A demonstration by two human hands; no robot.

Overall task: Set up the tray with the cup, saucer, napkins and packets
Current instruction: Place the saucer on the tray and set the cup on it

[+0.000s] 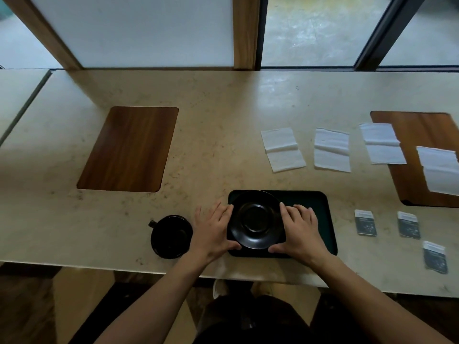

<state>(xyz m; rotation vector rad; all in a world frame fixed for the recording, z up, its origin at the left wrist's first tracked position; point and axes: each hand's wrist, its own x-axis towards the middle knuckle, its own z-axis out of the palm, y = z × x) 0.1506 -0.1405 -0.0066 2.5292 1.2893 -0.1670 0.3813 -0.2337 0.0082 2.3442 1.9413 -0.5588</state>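
Stone-coloured counter [223, 135] fills the view, running along under a row of windows [310, 31]. Two dark wooden panels sit in its surface: one [129, 148] to the left of centre, another [427, 145] at the far right edge.

Near the front edge lies a dark rectangular tray [310, 202], its long side parallel to the counter edge. On the tray's left half sits a black saucer [257, 219], and both hands are on it. The left hand [211, 229] grips the saucer's left rim, fingers at the far side and thumb curled round the near edge. The right hand [300, 229] grips the right rim in the same way, its fingers spread over the tray's bare middle and thumb hooked at the near rim. Whether the saucer rests flat on the tray or is held just above it cannot be told.

Just left of the left hand, on the bare counter, stands a black cup [171, 235], its handle pointing to the far left.

Four white napkins lie in a row beyond and right of the tray: the first [283, 148], the second [331, 150], the third [382, 144] partly on the right panel, the fourth [439, 168] fully on it.

Three small dark packets lie right of the tray: one [365, 222], one [408, 224] and, nearer the front edge, one [435, 256].
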